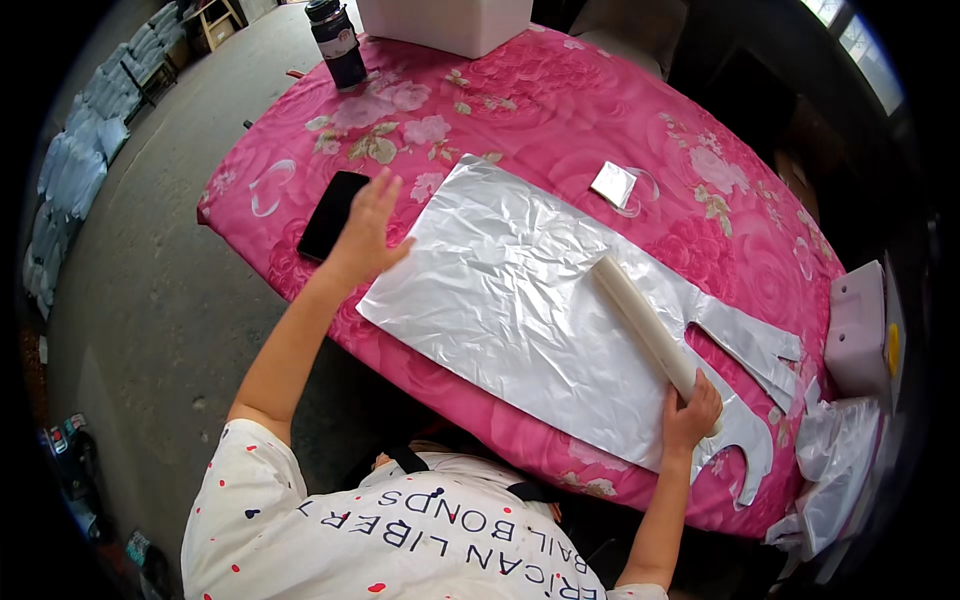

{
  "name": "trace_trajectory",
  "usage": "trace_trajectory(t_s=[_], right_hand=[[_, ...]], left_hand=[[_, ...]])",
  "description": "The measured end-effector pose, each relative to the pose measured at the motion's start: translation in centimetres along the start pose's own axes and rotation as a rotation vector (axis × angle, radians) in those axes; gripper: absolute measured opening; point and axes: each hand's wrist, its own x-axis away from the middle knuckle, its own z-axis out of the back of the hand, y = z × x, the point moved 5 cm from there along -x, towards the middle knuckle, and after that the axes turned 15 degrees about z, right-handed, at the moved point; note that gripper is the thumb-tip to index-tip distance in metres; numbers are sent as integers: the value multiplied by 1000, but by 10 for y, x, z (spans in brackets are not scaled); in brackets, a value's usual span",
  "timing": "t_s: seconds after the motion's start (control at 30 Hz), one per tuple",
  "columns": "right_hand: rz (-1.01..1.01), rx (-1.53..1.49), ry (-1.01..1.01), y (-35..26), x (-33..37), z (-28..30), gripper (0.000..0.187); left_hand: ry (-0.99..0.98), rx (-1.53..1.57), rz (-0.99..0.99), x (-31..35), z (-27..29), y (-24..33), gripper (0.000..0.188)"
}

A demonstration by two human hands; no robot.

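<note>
A thin, creased silvery plastic sheet (500, 290) lies spread across the table, with curved cutouts and strips at its right end. My right hand (694, 410) is closed round the near end of a pale beige tube (642, 318), which lies slantwise over the sheet. At the sheet's left edge, my left hand (372, 232) has its fingers apart and holds nothing. Partly behind that hand is a black phone (328, 215).
The pink flowered tablecloth (560, 110) carries a dark bottle (337, 50) and a white box (450, 25) at the far side. A small silvery packet (613, 184) lies beyond the sheet. At the right edge are a pale bin (857, 335) and clear plastic bags (835, 450).
</note>
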Motion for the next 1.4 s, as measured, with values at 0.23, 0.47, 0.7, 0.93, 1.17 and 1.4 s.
trace_trajectory(t_s=[0.23,0.47,0.7,0.93,1.17,1.4], right_hand=[[58,-113,-159,4,6,26,63],[17,-152,-290,-21,27,49,89],[-134,-340,-388,-66,43,54,91],[-294,-470,-393,-114,23,31,68],[66,-312,-193,-55,34,14,61],[-131,-115,-195,119,113,33,58]], left_hand=[[-10,15,7,76,-23,39,70],[341,-485,306,76,0,-97,86],[272,-637,442,62,20,-112,83],[-82,-12,-79,81,-56,45,74],[-575,239,-493,126,-119,237,76],[-674,332,-542,140,-149,269,77]])
